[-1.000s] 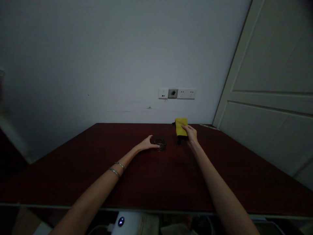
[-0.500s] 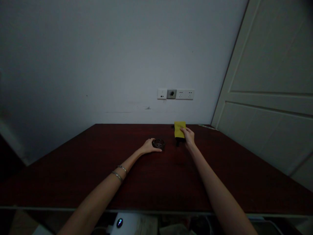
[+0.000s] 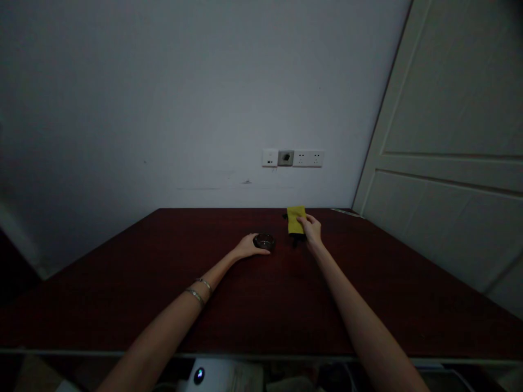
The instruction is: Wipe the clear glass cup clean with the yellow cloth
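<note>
A small round dish of dark glass, like an ashtray (image 3: 265, 242), sits on the dark red tabletop (image 3: 278, 305). My left hand (image 3: 248, 246) curls round its left side, thumb in front and fingers behind. To the right, my right hand (image 3: 312, 227) pinches a flat yellow pouch-like piece (image 3: 296, 220) by its right edge. Black material shows along its lower end and at its left side, and it hangs upright just above the table. Whether it is a pouch or a folded cloth is unclear. Two bracelets (image 3: 200, 290) circle my left wrist.
A pale wall with a row of sockets (image 3: 308, 158) rises behind the table. A white panelled door (image 3: 445, 136) borders the right side. Below the front edge, an open space holds a white device with a lit round display (image 3: 199, 375) and other dim items.
My right hand has moved slightly left and down with the yellow piece, bringing it nearer the glass dish. My left hand stays round the dish.
</note>
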The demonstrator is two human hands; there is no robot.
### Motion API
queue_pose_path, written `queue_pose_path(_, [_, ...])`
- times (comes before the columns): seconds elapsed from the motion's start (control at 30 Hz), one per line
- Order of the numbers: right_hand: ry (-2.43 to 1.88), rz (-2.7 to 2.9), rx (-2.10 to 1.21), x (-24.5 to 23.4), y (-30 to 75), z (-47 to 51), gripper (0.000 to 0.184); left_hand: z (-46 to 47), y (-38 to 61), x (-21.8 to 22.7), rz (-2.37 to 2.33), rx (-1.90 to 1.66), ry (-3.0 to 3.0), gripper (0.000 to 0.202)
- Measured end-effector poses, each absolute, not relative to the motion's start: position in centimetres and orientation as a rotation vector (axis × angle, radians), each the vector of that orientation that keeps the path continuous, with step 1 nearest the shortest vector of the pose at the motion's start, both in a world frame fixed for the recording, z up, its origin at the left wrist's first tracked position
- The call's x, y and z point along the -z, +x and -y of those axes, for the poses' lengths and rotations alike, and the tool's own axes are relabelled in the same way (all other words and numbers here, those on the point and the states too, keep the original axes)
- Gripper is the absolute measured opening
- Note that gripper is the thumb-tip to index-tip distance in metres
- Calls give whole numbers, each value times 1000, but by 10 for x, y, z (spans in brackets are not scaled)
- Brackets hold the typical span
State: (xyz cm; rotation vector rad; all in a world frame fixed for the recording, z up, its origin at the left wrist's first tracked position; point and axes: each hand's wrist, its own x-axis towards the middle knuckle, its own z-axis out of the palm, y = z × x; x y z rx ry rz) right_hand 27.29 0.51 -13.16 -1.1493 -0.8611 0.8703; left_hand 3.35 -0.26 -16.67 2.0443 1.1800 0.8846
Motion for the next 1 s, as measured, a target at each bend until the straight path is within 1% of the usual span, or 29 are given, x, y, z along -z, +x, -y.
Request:
queue_pose_path(0.23, [-1120,870,-869,124,266,1,33,-4,35,167,-1127,-988,1898,61])
queue_pose_path(0.33, [-1077,874,-851,117,262,5,30,-10,43,160,-1064,-1077,1854,64])
queue_pose_path(0.43, [-1019,872,-795,106,259,9,27,-19,54,143,-985,-1190,1810,71])
queue_pose_path(0.53, [-955,880,-708,91,261,14,35,-26,64,118,-886,-1289,1762,77])
queue_pose_path(0.63, [-919,917,-614,75,265,17,45,-30,69,93,-782,-1341,1716,74])
queue_pose_path(0.7, [-918,970,-550,66,269,17,48,-31,71,80,-726,-1348,1691,73])
queue_pose_path(0.8, [-936,1093,-437,54,274,14,48,-33,70,71,-671,-1332,1654,73])
queue_pose_path(1.0, [-938,1502,-121,29,284,6,38,-41,63,66,-591,-1195,1589,64])
